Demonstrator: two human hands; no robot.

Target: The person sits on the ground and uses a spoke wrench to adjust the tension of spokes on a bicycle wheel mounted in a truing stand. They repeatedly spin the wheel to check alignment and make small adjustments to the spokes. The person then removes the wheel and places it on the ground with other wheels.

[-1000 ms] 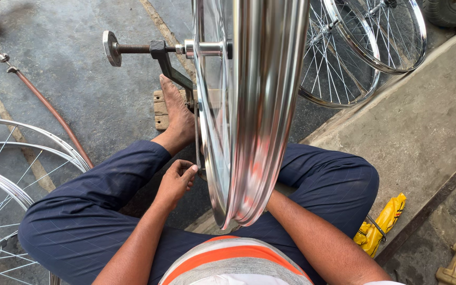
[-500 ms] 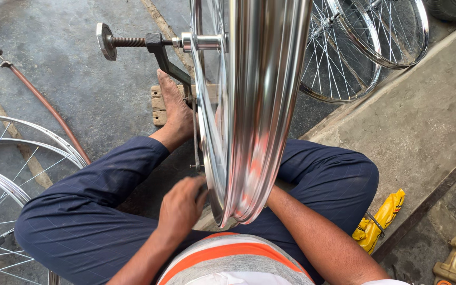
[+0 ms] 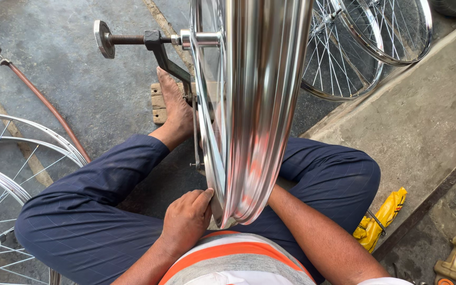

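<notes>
A shiny chrome wheel rim [image 3: 254,105] stands upright in a metal truing stand [image 3: 157,45] between my knees. My left hand [image 3: 186,219] rests against the near left edge of the rim, fingers curled, thumb on the metal. My right forearm [image 3: 317,237] reaches behind the rim's right side, and its hand is hidden by the rim. My bare left foot [image 3: 175,108] presses on a wooden block [image 3: 159,103] at the stand's base. I sit on the ground in dark blue trousers.
Spoked wheels [image 3: 6,174] lie at the left, and more wheels [image 3: 365,42] lean at the upper right. A copper-coloured pipe [image 3: 43,100] crosses the concrete floor. A raised concrete slab [image 3: 428,116] lies at the right, with a yellow cloth [image 3: 381,219] beside my knee.
My left hand has moved from my left knee over to the near edge of the rim and now touches it. The view has shifted slightly.
</notes>
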